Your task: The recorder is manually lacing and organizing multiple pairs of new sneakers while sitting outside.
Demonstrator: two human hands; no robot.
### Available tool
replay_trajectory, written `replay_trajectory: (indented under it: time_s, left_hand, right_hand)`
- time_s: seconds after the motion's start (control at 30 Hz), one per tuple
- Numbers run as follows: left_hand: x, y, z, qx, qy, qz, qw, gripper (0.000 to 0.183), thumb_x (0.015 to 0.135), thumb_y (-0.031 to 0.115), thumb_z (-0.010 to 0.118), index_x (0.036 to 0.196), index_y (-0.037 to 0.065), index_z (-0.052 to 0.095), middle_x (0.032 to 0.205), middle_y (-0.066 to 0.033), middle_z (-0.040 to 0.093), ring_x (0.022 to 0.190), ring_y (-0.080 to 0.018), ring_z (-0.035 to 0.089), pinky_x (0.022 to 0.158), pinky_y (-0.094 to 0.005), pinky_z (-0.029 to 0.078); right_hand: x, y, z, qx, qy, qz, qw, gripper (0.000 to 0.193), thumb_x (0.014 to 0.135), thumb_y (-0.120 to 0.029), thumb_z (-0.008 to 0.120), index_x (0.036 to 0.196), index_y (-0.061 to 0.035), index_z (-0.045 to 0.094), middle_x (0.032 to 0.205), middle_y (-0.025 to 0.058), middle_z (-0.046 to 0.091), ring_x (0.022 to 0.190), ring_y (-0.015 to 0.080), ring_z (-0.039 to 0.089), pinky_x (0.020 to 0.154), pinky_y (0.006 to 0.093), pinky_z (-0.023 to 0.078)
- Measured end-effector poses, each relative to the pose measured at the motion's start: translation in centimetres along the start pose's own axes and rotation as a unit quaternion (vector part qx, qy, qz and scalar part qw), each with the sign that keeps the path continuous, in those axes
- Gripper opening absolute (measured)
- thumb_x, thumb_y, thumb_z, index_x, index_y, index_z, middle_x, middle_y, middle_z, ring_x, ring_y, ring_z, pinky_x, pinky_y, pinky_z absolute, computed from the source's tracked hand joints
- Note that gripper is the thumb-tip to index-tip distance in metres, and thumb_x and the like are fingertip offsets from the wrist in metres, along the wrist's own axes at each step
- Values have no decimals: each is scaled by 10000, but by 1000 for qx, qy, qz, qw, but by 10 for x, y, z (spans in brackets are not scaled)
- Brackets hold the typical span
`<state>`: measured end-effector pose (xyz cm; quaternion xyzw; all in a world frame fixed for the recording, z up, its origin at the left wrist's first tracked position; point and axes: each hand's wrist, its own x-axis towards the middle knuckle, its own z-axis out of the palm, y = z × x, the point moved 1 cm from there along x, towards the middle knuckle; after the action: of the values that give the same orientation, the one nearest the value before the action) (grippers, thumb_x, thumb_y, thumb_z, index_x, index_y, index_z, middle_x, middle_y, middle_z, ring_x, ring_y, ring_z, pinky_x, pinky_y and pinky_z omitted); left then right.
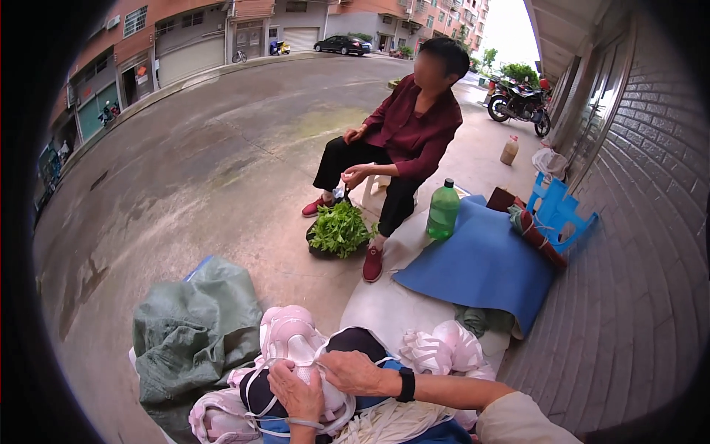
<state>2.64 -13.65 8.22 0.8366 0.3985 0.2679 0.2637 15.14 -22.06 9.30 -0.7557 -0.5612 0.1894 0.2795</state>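
A pink-and-white sneaker upper (287, 331) lies across my lap, its tongue and eyelet area under my fingers. My left hand (297, 394) rests on its near left side, fingers bent and closed around a white shoelace. From the right, my right hand (353, 372), with a black band on the wrist, pinches the lace near the eyelets. Loose lace loops hang by my left hand. A bundle of cream-white laces (392, 423) lies on the blue cloth over my lap. Another pink upper (220, 416) sits at the lower left, and several pink-and-white ones (444, 348) are piled at the right.
A crumpled green tarp sack (194, 325) stands at the left. Ahead, a seated person (414, 126) holds a black bag of leafy greens (339, 231). To the right are a green bottle (443, 211), a blue mat (484, 259), a blue plastic stool (556, 211) and a tiled wall (643, 222).
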Motion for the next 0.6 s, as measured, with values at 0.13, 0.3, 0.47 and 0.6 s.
replay_trajectory:
  time_s: [0.13,0.3,0.47,0.6]
  left_hand:
    - [-3,-2,2,7,22,10,1000,415,708,185,695,990,33,431,967,-165,464,973,-372,455,859,-471,348]
    - [-5,-7,2,17,31,-6,999,392,733,201,677,992,28,439,976,-179,477,977,-384,457,851,-486,352]
    - [11,5,11,1,30,6,1000,416,743,206,694,1035,34,451,997,-175,493,968,-372,472,838,-473,357]
    - [7,-5,10,2,33,-4,999,471,724,203,728,1065,45,444,1023,-153,486,980,-349,470,857,-459,355]
  right_hand:
    - [3,7,-4,69,-5,-11,998,228,833,-156,536,984,-3,613,838,243,641,813,397,633,709,463,503]
    - [15,28,-2,211,-20,23,977,206,848,-190,634,928,-9,694,779,121,679,720,146,627,692,301,503]
    - [15,30,-28,140,7,33,990,198,855,-167,626,909,13,689,741,120,665,680,149,611,654,294,492]
    - [19,35,-16,202,-46,63,976,230,883,-194,608,918,17,691,730,45,660,689,114,580,652,264,476]
